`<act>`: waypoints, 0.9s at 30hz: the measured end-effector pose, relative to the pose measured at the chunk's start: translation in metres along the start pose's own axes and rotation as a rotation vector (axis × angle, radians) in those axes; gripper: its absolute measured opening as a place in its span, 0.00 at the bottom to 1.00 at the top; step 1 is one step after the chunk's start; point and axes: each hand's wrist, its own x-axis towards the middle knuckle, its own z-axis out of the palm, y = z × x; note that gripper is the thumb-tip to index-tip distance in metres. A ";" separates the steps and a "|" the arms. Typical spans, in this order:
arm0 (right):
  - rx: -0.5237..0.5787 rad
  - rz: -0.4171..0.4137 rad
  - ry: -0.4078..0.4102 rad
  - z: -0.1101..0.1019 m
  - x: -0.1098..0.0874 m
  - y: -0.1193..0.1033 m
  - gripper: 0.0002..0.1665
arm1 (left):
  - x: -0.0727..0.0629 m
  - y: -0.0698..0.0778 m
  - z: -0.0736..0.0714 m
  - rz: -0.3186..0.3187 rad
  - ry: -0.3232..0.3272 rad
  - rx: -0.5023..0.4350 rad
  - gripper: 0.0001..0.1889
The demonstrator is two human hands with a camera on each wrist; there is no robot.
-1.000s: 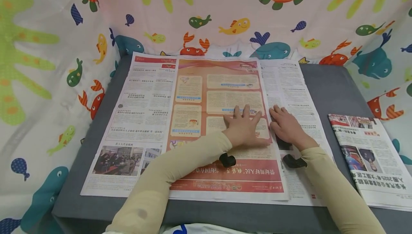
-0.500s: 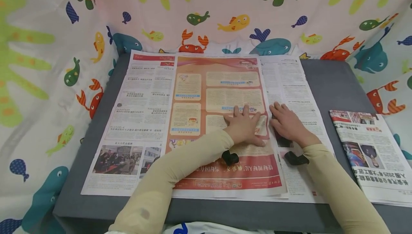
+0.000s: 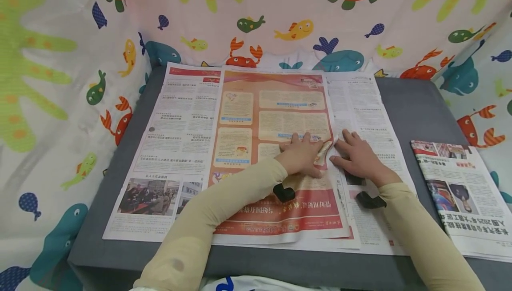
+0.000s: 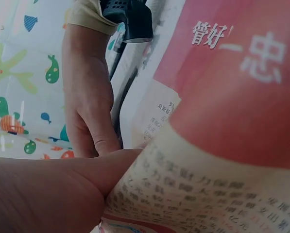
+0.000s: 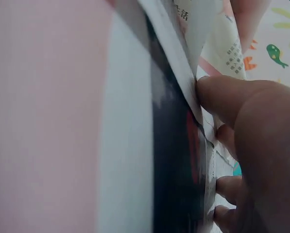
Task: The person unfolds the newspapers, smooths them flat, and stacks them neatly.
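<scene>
An orange newspaper sheet (image 3: 236, 104) lies over other newspaper pages on a grey table. My left hand (image 3: 300, 155) rests on its right part with fingers spread. Between the two hands the sheet's right edge is buckled into a raised crease, and its near right corner is pulled inward. At that edge is my right hand (image 3: 360, 157), thumb extended toward the crease, fingers on the white page (image 3: 352, 100) beneath. In the right wrist view its thumb (image 5: 227, 97) touches the layered paper edges. The left wrist view shows the sheet (image 4: 232, 116) bulging up beside the left hand (image 4: 47, 194).
A folded newspaper stack (image 3: 464, 197) lies at the table's right. The grey table (image 3: 412, 104) shows around the pages. A curtain (image 3: 216, 29) printed with sea animals hangs behind and at the sides. Black wrist cameras (image 3: 284, 192) are strapped to both sleeved arms.
The orange sheet's right edge has buckled up and its near corner has shifted left, baring the page below. My left hand's fingers have drawn closer; the right thumb has moved out toward the crease.
</scene>
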 end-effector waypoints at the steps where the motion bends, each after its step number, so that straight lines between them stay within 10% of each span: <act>1: -0.006 -0.001 -0.001 0.001 0.000 -0.001 0.41 | 0.000 0.000 0.001 0.004 0.004 0.003 0.50; 15: -0.047 0.025 -0.018 0.000 -0.001 -0.004 0.41 | 0.002 -0.014 0.004 0.117 0.093 -0.080 0.33; 19: -0.049 0.032 -0.022 0.000 -0.001 -0.004 0.42 | -0.003 -0.026 0.002 0.215 0.189 -0.225 0.27; 27: -0.042 0.045 -0.046 -0.002 0.000 -0.007 0.43 | -0.028 -0.052 -0.013 0.209 0.355 -0.615 0.23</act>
